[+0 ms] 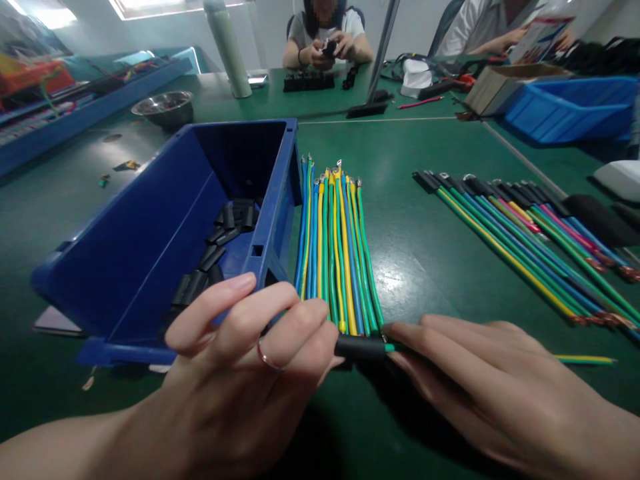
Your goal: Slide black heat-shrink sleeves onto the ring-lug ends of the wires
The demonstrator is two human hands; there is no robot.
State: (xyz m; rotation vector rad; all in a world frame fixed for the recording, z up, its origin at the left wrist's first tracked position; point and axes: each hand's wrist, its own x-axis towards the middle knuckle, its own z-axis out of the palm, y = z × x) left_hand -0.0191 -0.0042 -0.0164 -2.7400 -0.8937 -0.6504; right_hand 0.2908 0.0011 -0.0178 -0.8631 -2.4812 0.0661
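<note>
Low in front of me, my left hand [265,367] pinches a black tube sleeve [363,347] that lies across toward the right. My right hand [480,373] is closed on a green and yellow wire [583,359]; a short green bit of it enters the sleeve, and its far end sticks out beyond the hand. Just past the hands lies a row of blue, green and yellow wires [333,247] with metal lugs at their far ends. Left of them stands a blue bin [150,200] holding loose black sleeves [200,273], partly hidden by my left hand.
Sleeved wires [505,240] with bare copper ends lie at right. Behind are a blue tray [575,107], a cardboard box [510,80], a metal bowl [165,110], a pale green bottle [227,50] and a metal pole [384,50]. Two people sit across the green table [400,153].
</note>
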